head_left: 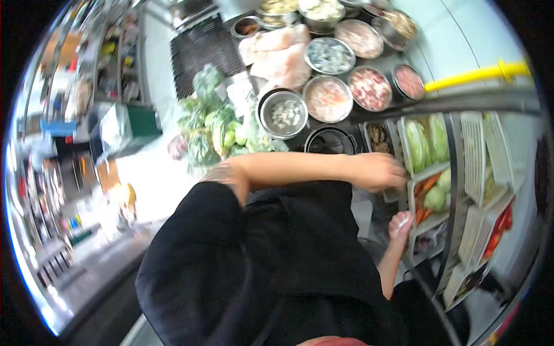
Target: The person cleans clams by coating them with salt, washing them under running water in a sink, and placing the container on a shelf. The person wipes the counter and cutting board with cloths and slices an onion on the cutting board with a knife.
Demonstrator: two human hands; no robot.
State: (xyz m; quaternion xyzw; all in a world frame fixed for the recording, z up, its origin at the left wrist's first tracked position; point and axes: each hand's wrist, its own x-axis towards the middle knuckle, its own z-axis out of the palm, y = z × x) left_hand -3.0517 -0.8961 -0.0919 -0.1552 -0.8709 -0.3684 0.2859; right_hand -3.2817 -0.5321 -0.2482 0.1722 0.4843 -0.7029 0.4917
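My left hand [378,172] reaches across in front of my body, over the near end of the dark tray of brown lumpy pieces [378,138]. Its fingers are smeared by motion, so what they hold, if anything, does not show. Closer to my body, my right hand [400,225] is closed, fingers curled in; whatever is in it is hidden. It is beside a white basket [411,199] of carrots [420,214] and pale green round vegetables [435,199]. Beyond that stands a basket with long pale green cabbages [416,141].
Metal bowls of cut meat [369,87] and other pale food stand ahead, beside a steel pot [283,113]. Bagged green vegetables [210,135] lie to the left. A yellow pipe [476,76] runs along the right, above more white baskets [473,155]. Shelves [118,52] stand far left.
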